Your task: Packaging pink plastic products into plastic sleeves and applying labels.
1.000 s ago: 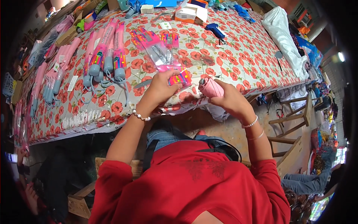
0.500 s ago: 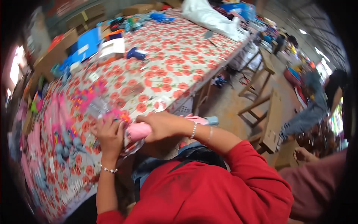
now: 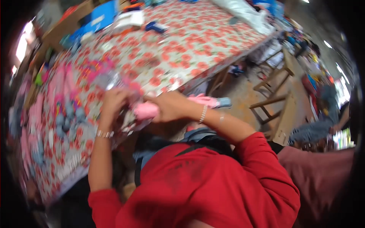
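In front of my body, above the near edge of the table, both hands work on a rolled pink cloth piece [image 3: 147,110]. My right hand [image 3: 169,106] is wrapped round it from the right, thumb on top. My left hand [image 3: 115,102] is closed at its left side, by a crumpled clear plastic wrapper [image 3: 111,80]; blur hides what exactly its fingers pinch. Beyond the wrapper lies a bright pink, multicoloured bundle [image 3: 97,71]. Another long pink piece with a grey end [image 3: 223,102] shows behind my right wrist.
A flowered tablecloth [image 3: 178,49] covers the table. Several pink pieces with grey ends [image 3: 68,85] lie along its left side. Farther back are a blue folder [image 3: 104,17], a white box [image 3: 128,19] and a white sheet [image 3: 243,15]. Wooden benches [image 3: 287,117] and a seated person [image 3: 319,178] are at the right.
The whole view has shifted, so table and hands appear higher. My left hand has moved a little away from me, towards the plastic wrapper. My right hand keeps its hold on the pink cloth piece.
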The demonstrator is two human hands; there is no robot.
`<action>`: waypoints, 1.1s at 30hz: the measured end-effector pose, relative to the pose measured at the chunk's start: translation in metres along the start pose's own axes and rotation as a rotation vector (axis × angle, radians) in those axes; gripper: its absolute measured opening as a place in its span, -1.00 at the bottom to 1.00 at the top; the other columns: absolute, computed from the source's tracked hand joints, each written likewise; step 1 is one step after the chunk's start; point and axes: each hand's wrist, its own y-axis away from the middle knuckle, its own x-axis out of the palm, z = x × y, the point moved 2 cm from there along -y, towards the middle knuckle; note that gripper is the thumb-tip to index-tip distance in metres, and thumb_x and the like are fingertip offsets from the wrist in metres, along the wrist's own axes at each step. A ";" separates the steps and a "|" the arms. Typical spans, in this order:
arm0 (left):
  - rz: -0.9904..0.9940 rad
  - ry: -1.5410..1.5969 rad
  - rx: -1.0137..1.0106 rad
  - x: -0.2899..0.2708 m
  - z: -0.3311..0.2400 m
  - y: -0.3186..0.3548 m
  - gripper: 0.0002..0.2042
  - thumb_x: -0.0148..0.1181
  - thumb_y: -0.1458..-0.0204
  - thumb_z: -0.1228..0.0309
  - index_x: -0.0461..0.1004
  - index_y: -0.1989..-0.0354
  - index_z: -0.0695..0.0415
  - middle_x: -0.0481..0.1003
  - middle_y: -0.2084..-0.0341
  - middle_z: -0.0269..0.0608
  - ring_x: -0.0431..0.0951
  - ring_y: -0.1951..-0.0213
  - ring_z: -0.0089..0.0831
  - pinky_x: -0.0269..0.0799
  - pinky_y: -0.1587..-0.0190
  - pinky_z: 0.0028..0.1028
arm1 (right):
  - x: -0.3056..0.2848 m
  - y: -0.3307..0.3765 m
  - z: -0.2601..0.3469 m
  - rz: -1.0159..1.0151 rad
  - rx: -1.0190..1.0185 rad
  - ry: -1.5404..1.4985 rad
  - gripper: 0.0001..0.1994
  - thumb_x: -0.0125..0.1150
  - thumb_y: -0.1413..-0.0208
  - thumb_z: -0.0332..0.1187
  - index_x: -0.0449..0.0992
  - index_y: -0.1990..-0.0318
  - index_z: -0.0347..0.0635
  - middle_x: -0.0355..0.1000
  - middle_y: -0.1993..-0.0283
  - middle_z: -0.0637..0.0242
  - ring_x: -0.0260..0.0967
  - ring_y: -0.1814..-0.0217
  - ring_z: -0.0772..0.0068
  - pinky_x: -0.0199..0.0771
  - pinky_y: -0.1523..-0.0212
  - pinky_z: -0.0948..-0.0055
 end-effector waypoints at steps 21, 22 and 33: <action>0.062 -0.186 -0.056 0.021 -0.008 0.010 -0.91 0.15 0.14 0.51 0.55 0.47 0.25 0.45 0.65 -0.25 0.33 0.63 -0.58 0.22 0.56 -0.64 | -0.005 0.016 0.013 -0.008 0.087 0.096 -0.32 0.23 0.28 -0.17 0.28 -0.15 0.07 0.44 0.50 0.03 0.40 0.45 0.02 0.35 0.44 0.28; 0.062 -0.185 -0.056 0.024 -0.004 0.010 -0.91 0.15 0.14 0.51 0.55 0.47 0.25 0.45 0.65 -0.25 0.33 0.63 -0.58 0.22 0.56 -0.64 | -0.005 0.016 0.012 -0.008 0.088 0.096 -0.32 0.23 0.28 -0.17 0.28 -0.15 0.07 0.44 0.50 0.03 0.40 0.45 0.02 0.35 0.44 0.28; -0.157 -0.484 0.475 0.058 0.000 0.013 -0.88 0.06 0.26 0.64 0.47 0.49 0.28 0.47 0.58 -0.12 0.39 0.54 -0.26 0.32 0.42 -0.41 | -0.010 -0.003 -0.020 -0.097 0.220 -0.806 -0.44 0.16 0.17 -0.07 0.32 0.05 -0.29 0.48 0.33 0.00 0.41 0.35 -0.07 0.39 0.30 0.22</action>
